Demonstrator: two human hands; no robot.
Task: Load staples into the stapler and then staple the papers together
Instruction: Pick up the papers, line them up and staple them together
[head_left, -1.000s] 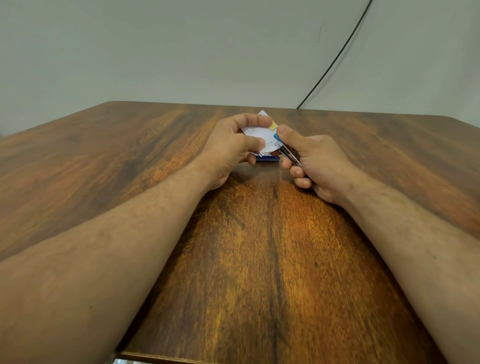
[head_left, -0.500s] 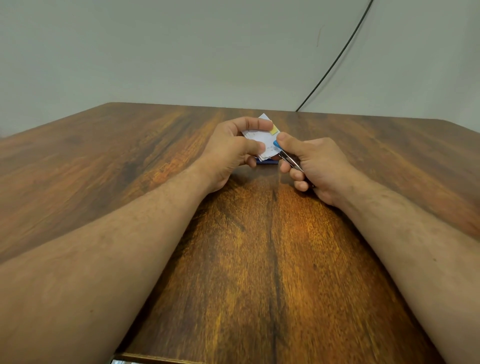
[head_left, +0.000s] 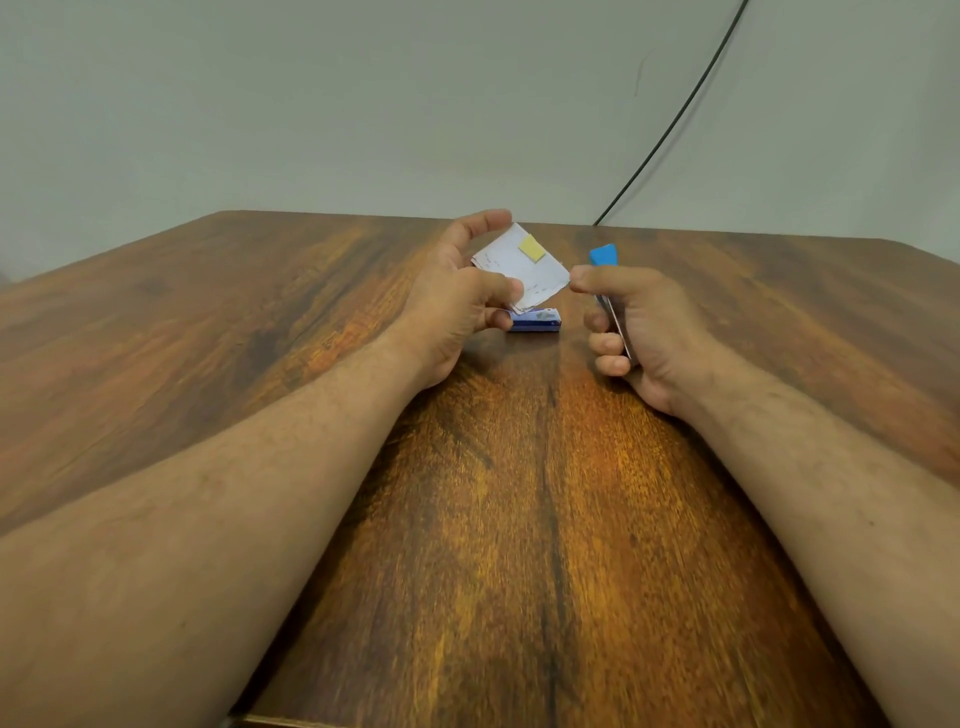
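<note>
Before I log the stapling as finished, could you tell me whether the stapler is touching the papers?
Apart: the head view shows bare table between the stapler and the papers.

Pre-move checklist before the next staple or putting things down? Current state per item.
1. Papers held: ok, left hand pinches them at their near-left edge, above the table.
2. Stapler in hand: ok, right hand grips it, blue tip up.
3. Stapler clear of the papers: ok, a gap shows between them.
4. Staple in the papers: cannot tell, none is visible at this size.
5. Staple box out of the way: ok, it lies on the table under the papers.
6. Stapler loaded: cannot tell, its magazine is hidden.
</note>
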